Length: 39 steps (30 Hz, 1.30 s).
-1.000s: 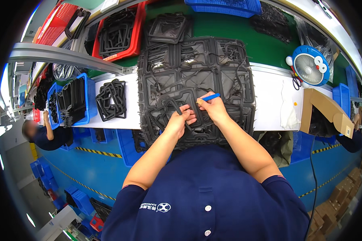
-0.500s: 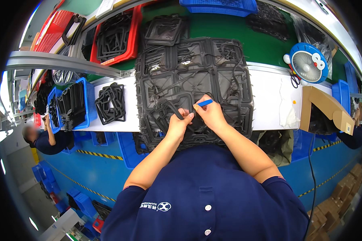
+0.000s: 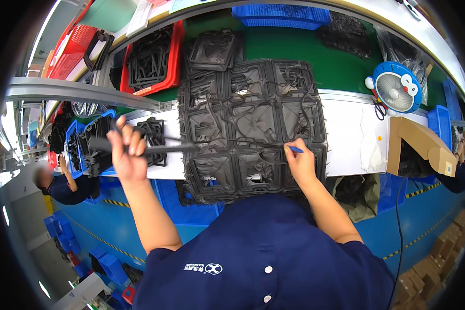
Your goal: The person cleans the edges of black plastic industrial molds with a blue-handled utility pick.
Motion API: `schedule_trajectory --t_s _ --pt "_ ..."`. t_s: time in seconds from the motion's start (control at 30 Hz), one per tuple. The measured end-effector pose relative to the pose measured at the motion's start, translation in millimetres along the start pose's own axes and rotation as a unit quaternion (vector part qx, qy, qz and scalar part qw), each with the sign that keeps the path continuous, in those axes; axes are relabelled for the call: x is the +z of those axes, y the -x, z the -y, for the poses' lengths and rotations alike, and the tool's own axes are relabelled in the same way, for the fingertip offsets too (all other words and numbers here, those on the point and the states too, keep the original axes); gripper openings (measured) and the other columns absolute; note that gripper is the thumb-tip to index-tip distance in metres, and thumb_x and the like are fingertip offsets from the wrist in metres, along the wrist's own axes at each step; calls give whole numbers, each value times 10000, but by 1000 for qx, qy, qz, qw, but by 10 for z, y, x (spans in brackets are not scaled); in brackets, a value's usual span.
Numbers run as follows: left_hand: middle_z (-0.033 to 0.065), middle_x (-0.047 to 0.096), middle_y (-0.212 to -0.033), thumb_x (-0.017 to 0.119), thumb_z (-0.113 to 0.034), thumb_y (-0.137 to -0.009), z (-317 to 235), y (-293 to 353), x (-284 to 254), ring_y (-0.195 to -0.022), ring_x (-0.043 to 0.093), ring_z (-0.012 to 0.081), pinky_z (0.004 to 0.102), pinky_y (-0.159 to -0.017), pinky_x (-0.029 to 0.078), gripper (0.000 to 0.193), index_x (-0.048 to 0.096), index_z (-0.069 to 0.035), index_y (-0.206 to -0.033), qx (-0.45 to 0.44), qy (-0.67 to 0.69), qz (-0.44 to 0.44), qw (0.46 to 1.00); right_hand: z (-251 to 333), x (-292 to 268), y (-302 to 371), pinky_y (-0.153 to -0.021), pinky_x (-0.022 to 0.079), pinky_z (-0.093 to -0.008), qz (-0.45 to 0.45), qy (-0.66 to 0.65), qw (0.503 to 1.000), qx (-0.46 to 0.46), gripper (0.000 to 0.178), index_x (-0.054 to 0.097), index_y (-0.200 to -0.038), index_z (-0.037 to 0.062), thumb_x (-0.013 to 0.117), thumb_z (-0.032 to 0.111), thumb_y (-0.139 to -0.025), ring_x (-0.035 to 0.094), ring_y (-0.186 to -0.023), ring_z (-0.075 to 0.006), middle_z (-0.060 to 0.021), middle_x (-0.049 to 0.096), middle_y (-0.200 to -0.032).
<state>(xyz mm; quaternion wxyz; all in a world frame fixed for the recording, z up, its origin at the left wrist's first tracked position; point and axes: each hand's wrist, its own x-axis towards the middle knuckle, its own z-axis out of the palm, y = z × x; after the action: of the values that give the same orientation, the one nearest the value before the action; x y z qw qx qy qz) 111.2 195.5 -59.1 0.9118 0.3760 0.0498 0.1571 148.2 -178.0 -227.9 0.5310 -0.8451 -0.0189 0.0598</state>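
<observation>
The large black moulded sheet [image 3: 257, 121] lies across the white table [image 3: 343, 129] in front of the person and serves here as the clock's centre; it is divided into framed panels, with thin dark strands lying over it; the left hand [image 3: 129, 160] is raised at nine o'clock, its fingers curled around a long black part [image 3: 165, 149], which is blurred, so its full shape is hard to tell; the part's right end reaches over the sheet's edge; the right hand [image 3: 301, 161] is over the sheet at four o'clock, its fingers pinching a small blue tool [image 3: 295, 149]; whether the tool's tip touches the sheet I cannot tell.

Behind the left hand, also at nine o'clock, black frames [image 3: 157, 128] sit piled on the table; at ten o'clock a red crate [image 3: 177, 54] holds more dark frames; at eleven a dark stack [image 3: 212, 49] lies just beyond the sheet; at twelve stands a blue basket [image 3: 281, 19]; between two and three are a blue-rimmed fan [image 3: 395, 89] and, just beside it, scissors [image 3: 380, 110]; at three stands an open cardboard box [image 3: 423, 139].
</observation>
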Motion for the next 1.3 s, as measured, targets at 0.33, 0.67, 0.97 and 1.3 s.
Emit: schedule_trajectory --t_s 0.33,0.67,0.97,1.3 --pt "-3 412 -635 502 -123 -934 572 -1845 -396 -481 354 106 250 -442 312 75 504 -51 -954 -136 9 -131 982 -383 -1465 53 -602 486 -235 -245 19 962 120 96 559 -846 -13 620 58 -868 545 -655 -83 -45 574 -736" --pt "228 620 -906 635 -272 -813 2301 -2962 -313 -828 639 322 408 -714 518 498 453 63 -1133 -51 -762 -113 635 -532 -1516 196 -576 476 -215 -186 -124 958 179 133 531 -863 16 654 66 -854 531 -663 -65 -21 565 -761" --pt "229 579 -971 705 -322 -729 2610 -2729 -597 -944 547 394 463 -830 429 448 570 24 -979 206 -827 -86 516 -308 -991 55 -732 512 -326 -35 -30 997 69 99 590 -860 8 672 28 -808 613 -1041 -283 -105 628 -834" --pt "66 567 -902 587 -49 -867 2751 69 112 -798 557 133 248 -725 457 100 600 -21 -962 -31 -617 185 764 -506 -1489 -63 -681 459 -277 -187 -1 980 72 56 580 -845 2 625 35 -841 582 -746 -147 -71 617 -824"
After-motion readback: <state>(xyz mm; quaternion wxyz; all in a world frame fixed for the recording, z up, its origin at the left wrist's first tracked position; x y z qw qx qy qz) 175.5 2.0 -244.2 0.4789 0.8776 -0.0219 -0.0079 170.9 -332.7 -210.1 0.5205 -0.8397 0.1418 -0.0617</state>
